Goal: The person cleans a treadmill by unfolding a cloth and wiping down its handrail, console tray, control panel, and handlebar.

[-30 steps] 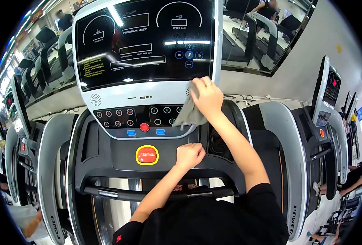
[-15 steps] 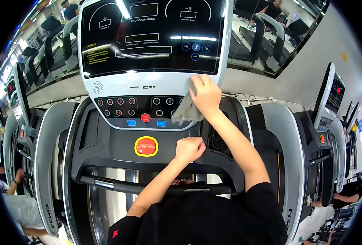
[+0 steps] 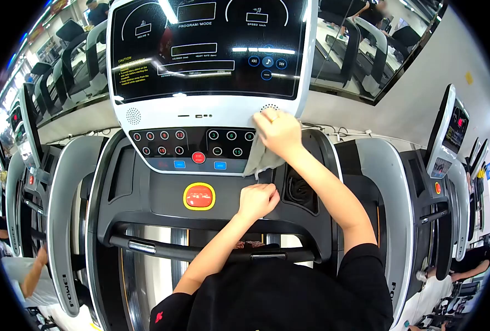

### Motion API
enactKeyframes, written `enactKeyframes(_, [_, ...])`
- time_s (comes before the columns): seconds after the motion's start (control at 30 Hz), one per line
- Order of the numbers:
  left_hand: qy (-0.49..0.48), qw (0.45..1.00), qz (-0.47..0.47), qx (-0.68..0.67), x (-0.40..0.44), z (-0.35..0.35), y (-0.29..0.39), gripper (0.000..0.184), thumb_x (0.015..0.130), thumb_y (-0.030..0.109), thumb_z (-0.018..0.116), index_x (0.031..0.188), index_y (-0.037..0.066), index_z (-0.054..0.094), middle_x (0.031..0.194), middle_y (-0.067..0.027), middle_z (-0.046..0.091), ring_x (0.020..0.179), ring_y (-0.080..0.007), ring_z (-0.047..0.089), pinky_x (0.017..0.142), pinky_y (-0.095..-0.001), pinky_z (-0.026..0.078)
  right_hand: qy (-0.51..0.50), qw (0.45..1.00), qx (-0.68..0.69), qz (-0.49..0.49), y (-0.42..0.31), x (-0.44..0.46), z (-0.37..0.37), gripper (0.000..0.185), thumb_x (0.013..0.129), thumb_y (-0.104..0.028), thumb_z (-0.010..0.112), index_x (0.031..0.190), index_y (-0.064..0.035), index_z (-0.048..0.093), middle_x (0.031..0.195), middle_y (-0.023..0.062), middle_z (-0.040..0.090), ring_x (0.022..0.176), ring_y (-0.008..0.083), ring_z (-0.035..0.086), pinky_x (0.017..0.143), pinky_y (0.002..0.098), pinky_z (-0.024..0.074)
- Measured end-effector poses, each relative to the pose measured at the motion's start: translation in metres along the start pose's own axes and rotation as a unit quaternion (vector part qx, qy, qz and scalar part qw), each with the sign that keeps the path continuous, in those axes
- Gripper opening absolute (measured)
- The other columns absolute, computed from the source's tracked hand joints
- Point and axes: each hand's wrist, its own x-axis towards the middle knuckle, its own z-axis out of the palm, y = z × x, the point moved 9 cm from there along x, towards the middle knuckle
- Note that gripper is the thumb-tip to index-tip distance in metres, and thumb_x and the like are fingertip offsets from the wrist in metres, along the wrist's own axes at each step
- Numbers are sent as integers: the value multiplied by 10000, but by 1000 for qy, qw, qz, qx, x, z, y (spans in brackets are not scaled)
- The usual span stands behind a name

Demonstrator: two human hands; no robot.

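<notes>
My right hand (image 3: 278, 134) is closed around a bunched grey cloth (image 3: 263, 158), which touches the right end of the treadmill console's white lower edge and hangs over the button panel (image 3: 223, 144). The cloth hides the panel's right corner. A ring shows on one finger. Below it, my left hand (image 3: 258, 201) is curled into a fist on the dark console tray, right of the red stop button (image 3: 199, 196) with its yellow rim. Nothing sticks out of that fist. Above both hands is the glossy black display (image 3: 200, 83).
A black handlebar (image 3: 189, 252) crosses in front of me. Right of my left hand, a tray recess (image 3: 301, 193) holds something dark. More treadmills (image 3: 446, 132) stand on either side. A person in a light shirt (image 3: 27, 278) is at the left; another in black (image 3: 471, 259) is at the right.
My right hand has drawn the cloth slightly right and down, uncovering buttons at the panel's right end. My left fist stays in place on the console.
</notes>
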Motion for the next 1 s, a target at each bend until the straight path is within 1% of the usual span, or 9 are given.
enactKeyframes(0.03, [4, 1000, -4, -2, 0, 0, -1, 227, 708, 148, 612, 561, 81, 452, 520, -79, 508, 506, -279, 555, 476, -377, 440, 0, 1000, 0, -1, 3, 4, -1, 313, 651, -161, 719, 938, -149, 596, 867, 25, 563, 746, 248, 595, 618, 362, 482])
enactKeyframes(0.13, [6, 1000, -3, 1, -1, 0, -2, 224, 708, 150, 612, 561, 82, 457, 519, -80, 509, 503, -278, 555, 478, -378, 441, 133, 975, 37, 173, 36, 4, -22, 342, 621, -132, 707, 944, -161, 597, 859, 26, 555, 747, 249, 591, 632, 359, 481])
enactKeyframes(0.37, [12, 1000, -4, -1, 0, -2, -2, 217, 710, 145, 608, 563, 80, 462, 517, -80, 512, 497, -277, 555, 467, -378, 439, 13, 1000, 2, -10, -1, 2, -4, 384, 581, -105, 703, 945, -165, 598, 890, 20, 556, 757, 235, 590, 626, 350, 481])
enactKeyframes(0.5, [17, 1000, -3, -9, -2, -1, -2, 211, 710, 151, 607, 570, 78, 467, 520, -85, 516, 497, -279, 556, 464, -380, 440, 117, 982, 34, 147, 34, 6, -23, 354, 604, -113, 714, 939, -157, 607, 898, 37, 556, 756, 246, 595, 622, 347, 482])
enactKeyframes(0.7, [9, 1000, -2, -6, -2, 1, -3, 211, 710, 158, 609, 574, 78, 469, 526, -82, 520, 504, -282, 558, 474, -384, 443, -1, 999, 6, -46, 5, -4, -10, 355, 599, -105, 729, 931, -154, 612, 910, 40, 563, 760, 236, 597, 630, 343, 486])
enactKeyframes(0.77, [6, 1000, -5, -6, -1, 1, -4, 210, 710, 158, 608, 574, 78, 469, 528, -81, 521, 506, -283, 558, 476, -385, 443, 21, 1000, 17, -12, 18, 0, -14, 326, 627, -112, 726, 931, -147, 614, 895, 41, 568, 757, 245, 598, 629, 347, 486])
enactKeyframes(0.83, [4, 1000, -9, -5, -2, 1, -4, 215, 710, 160, 609, 572, 78, 467, 531, -81, 523, 508, -283, 559, 478, -385, 445, 100, 985, 34, 136, 46, -4, -29, 295, 655, -113, 717, 931, -141, 615, 876, 38, 571, 753, 259, 599, 624, 353, 486])
enactKeyframes(0.87, [5, 1000, -11, -5, -2, 2, -4, 215, 710, 160, 609, 572, 78, 467, 531, -81, 523, 508, -283, 559, 478, -385, 445, 113, 982, 36, 149, 43, -7, -27, 270, 682, -117, 707, 934, -140, 613, 876, 33, 570, 754, 267, 599, 625, 356, 486])
enactKeyframes(1.0, [3, 1000, -1, 1, -2, 1, -2, 223, 710, 161, 612, 568, 77, 461, 529, -80, 521, 510, -282, 561, 479, -388, 444, 43, 999, 32, 9, 2, -17, -9, 360, 598, -113, 719, 938, -156, 609, 894, 31, 575, 749, 251, 601, 621, 346, 489])
